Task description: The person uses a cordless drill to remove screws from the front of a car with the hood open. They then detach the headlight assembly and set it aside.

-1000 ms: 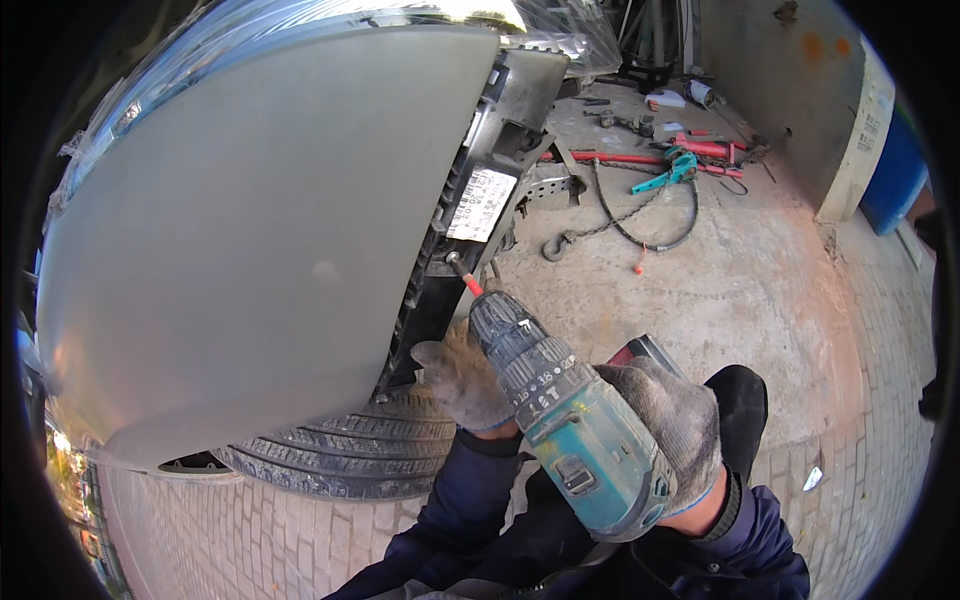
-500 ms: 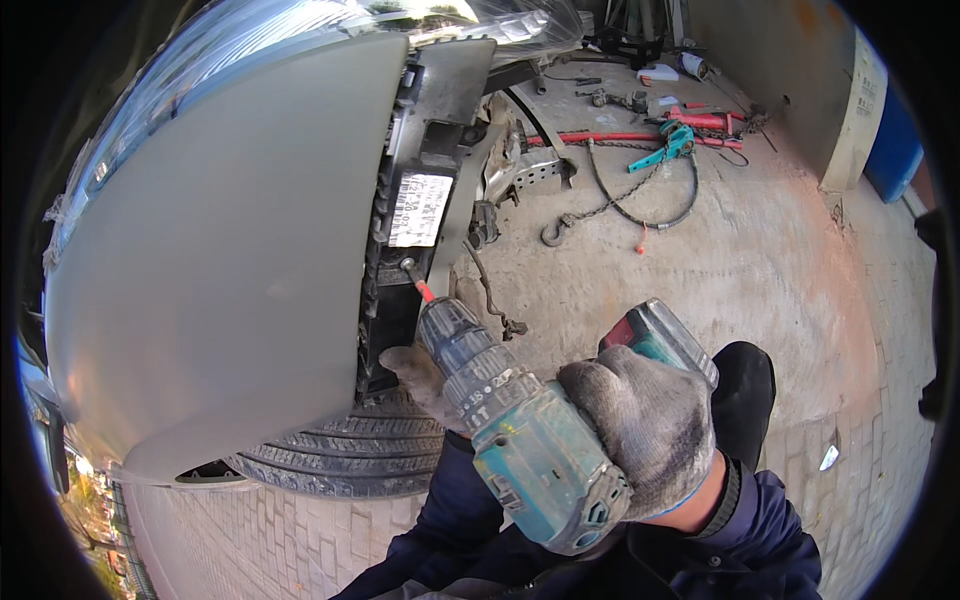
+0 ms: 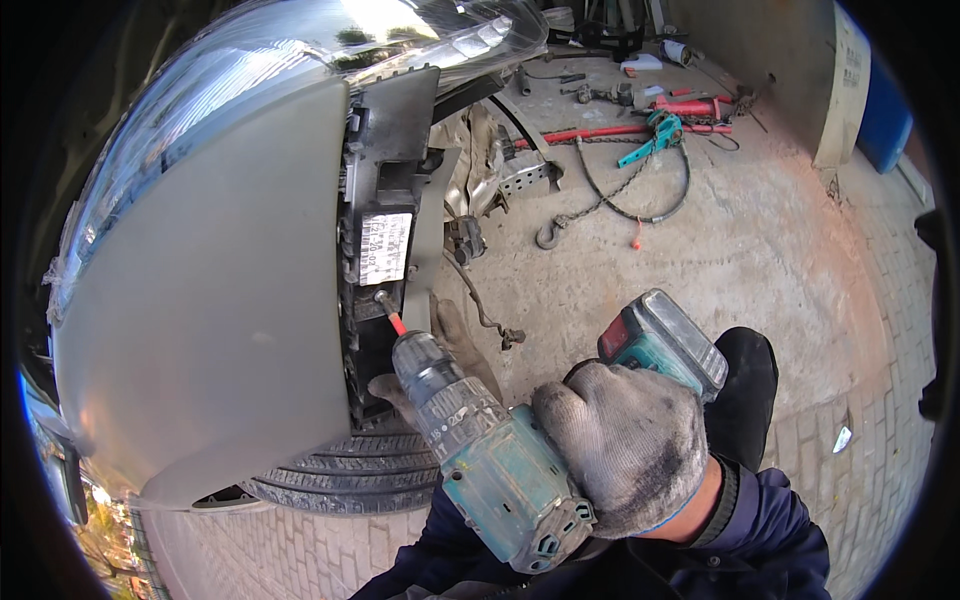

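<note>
My gloved right hand (image 3: 625, 445) grips a dusty teal cordless drill (image 3: 505, 480), its battery (image 3: 665, 340) jutting rightward. The drill's red-banded bit (image 3: 394, 320) meets a bolt head (image 3: 382, 298) on a black plastic bracket (image 3: 390, 130), below a white label (image 3: 385, 247). The bracket runs down the right edge of a matte grey body panel (image 3: 210, 310). My gloved left hand (image 3: 445, 345), partly hidden behind the drill, holds the bracket's lower part, thumb at its face and fingers behind. Plastic film covers the shiny bodywork above.
A tyre (image 3: 330, 480) sits below the panel. Crumpled metal (image 3: 470, 165) lies behind the bracket. On the concrete are a red hydraulic tool (image 3: 690, 110), a teal chain hoist (image 3: 650, 140) with hook and several other tools. A wall (image 3: 775, 45) and blue board (image 3: 882, 115) stand right, beside paving bricks.
The panel and bracket have shifted left in the picture. The drill's front has moved left with the bit still at the bolt, and more of the battery shows. My left fingers show higher behind the bracket.
</note>
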A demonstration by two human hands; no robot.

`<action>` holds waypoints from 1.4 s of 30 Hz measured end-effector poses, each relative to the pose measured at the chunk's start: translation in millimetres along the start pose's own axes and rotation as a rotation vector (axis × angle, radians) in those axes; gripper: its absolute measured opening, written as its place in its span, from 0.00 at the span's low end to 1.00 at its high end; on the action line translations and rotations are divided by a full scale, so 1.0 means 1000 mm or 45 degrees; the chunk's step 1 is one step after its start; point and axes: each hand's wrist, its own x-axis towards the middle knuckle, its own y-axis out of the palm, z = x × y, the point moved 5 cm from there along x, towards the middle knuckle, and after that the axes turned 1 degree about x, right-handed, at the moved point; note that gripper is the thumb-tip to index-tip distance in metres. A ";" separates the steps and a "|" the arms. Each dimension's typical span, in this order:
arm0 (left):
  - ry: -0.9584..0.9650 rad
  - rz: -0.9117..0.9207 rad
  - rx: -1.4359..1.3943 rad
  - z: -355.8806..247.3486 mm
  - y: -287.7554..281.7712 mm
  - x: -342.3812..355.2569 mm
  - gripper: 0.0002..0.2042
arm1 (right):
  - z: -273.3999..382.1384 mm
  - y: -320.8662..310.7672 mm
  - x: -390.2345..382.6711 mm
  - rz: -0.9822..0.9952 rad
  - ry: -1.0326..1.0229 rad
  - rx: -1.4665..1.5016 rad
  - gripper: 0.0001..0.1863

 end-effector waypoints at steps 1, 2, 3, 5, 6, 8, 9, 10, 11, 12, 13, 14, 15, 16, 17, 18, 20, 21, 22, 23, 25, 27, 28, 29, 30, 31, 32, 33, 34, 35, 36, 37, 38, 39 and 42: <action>-0.016 0.014 -0.076 0.002 0.003 0.000 0.30 | 0.000 0.001 0.000 0.008 0.015 0.026 0.18; -0.031 0.028 -0.150 0.002 0.006 0.000 0.31 | 0.002 0.002 0.000 -0.018 0.003 0.012 0.18; -0.014 -0.020 -0.241 0.003 0.007 0.000 0.31 | 0.003 0.002 0.000 -0.046 -0.010 -0.005 0.18; -0.021 0.006 -0.032 0.004 0.014 0.000 0.31 | 0.003 0.007 -0.001 0.048 0.010 -0.044 0.18; -0.015 -0.014 -0.026 0.005 0.017 0.000 0.30 | 0.003 0.006 -0.001 -0.023 -0.001 -0.033 0.18; 0.002 -0.054 -0.108 0.007 0.020 -0.001 0.28 | 0.005 0.005 -0.001 -0.100 0.004 -0.007 0.18; 0.002 -0.004 -0.154 0.008 0.022 0.004 0.28 | 0.005 0.005 -0.001 -0.124 0.022 0.010 0.18; 0.000 0.046 -0.199 0.009 0.025 0.005 0.28 | 0.006 0.008 -0.002 -0.076 0.038 -0.008 0.19; -0.023 0.158 -0.203 0.009 0.028 0.011 0.28 | 0.007 0.010 -0.003 -0.025 0.056 -0.026 0.20; -0.038 0.194 -0.242 0.010 0.031 0.013 0.29 | 0.006 0.011 -0.003 0.014 0.063 -0.058 0.20; -0.054 0.230 -0.280 0.011 0.033 0.015 0.29 | 0.007 0.010 -0.003 -0.015 0.041 -0.029 0.21; -0.072 0.173 -0.338 0.011 0.033 0.014 0.29 | 0.006 0.008 -0.003 -0.040 0.016 0.004 0.23; -0.144 0.166 -0.562 0.011 0.037 0.011 0.31 | 0.005 0.007 -0.004 -0.068 -0.009 0.040 0.24; -0.174 0.026 -0.609 0.011 0.034 0.009 0.33 | 0.002 0.005 -0.005 -0.071 -0.025 0.111 0.29; -0.255 -0.058 -0.822 0.013 0.036 0.003 0.38 | 0.000 0.004 -0.006 -0.128 -0.045 0.137 0.30; -0.266 -0.119 -0.689 0.012 0.034 0.001 0.41 | -0.003 0.005 -0.007 -0.149 -0.051 0.165 0.32; -0.209 -0.274 -0.149 0.005 0.024 -0.001 0.43 | -0.010 0.008 -0.013 -0.162 -0.054 0.223 0.33; -0.219 -0.385 0.048 0.003 0.019 -0.003 0.43 | -0.014 0.010 -0.018 -0.144 -0.059 0.173 0.31; -0.265 -0.531 0.135 0.002 0.013 -0.005 0.42 | -0.019 0.012 -0.026 -0.132 0.034 0.331 0.30; -0.246 -0.594 0.169 0.000 0.011 -0.005 0.42 | -0.024 0.017 -0.033 -0.161 0.145 0.485 0.29; -0.214 -0.526 0.222 -0.001 0.018 -0.003 0.41 | -0.035 0.024 -0.052 -0.236 0.352 0.962 0.24; -0.188 -0.488 0.302 -0.001 0.028 0.001 0.41 | -0.049 0.036 -0.074 -0.292 0.744 1.369 0.19; -0.165 -0.464 0.315 -0.001 0.033 0.003 0.41 | -0.057 0.041 -0.080 -0.258 0.869 1.493 0.17; -0.158 -0.442 0.333 0.000 0.037 0.005 0.41 | -0.062 0.044 -0.085 -0.218 0.935 1.521 0.16; -0.150 -0.441 0.356 -0.001 0.040 0.007 0.41 | -0.068 0.045 -0.086 -0.164 0.928 1.465 0.14; -0.164 -0.435 0.268 0.001 0.041 0.008 0.41 | -0.069 0.042 -0.086 -0.087 0.785 1.226 0.14; -0.176 -0.423 0.280 0.001 0.041 0.008 0.41 | -0.073 0.042 -0.088 -0.026 0.775 1.077 0.14; -0.197 -0.432 0.311 0.000 0.040 0.005 0.42 | -0.074 0.040 -0.087 -0.006 0.637 0.898 0.14; -0.218 -0.452 0.320 -0.001 0.038 0.000 0.42 | -0.076 0.040 -0.088 -0.002 0.598 0.760 0.14; -0.234 -0.411 0.300 -0.002 0.037 -0.006 0.38 | -0.082 0.043 -0.090 0.013 0.621 0.727 0.15; -0.263 -0.379 0.373 -0.004 0.037 -0.014 0.34 | -0.085 0.043 -0.089 0.014 0.511 0.675 0.15; -0.279 -0.355 0.441 -0.004 0.036 -0.023 0.32 | -0.090 0.047 -0.089 0.037 0.472 0.732 0.15; -0.296 -0.337 0.508 -0.004 0.035 -0.034 0.29 | -0.095 0.051 -0.089 0.066 0.437 0.789 0.15; -0.363 -0.467 0.546 -0.004 0.034 -0.052 0.24 | -0.102 0.056 -0.089 0.091 0.400 0.842 0.16; -0.440 -0.649 0.660 0.001 0.031 -0.083 0.24 | -0.123 0.070 -0.086 0.157 0.283 0.947 0.17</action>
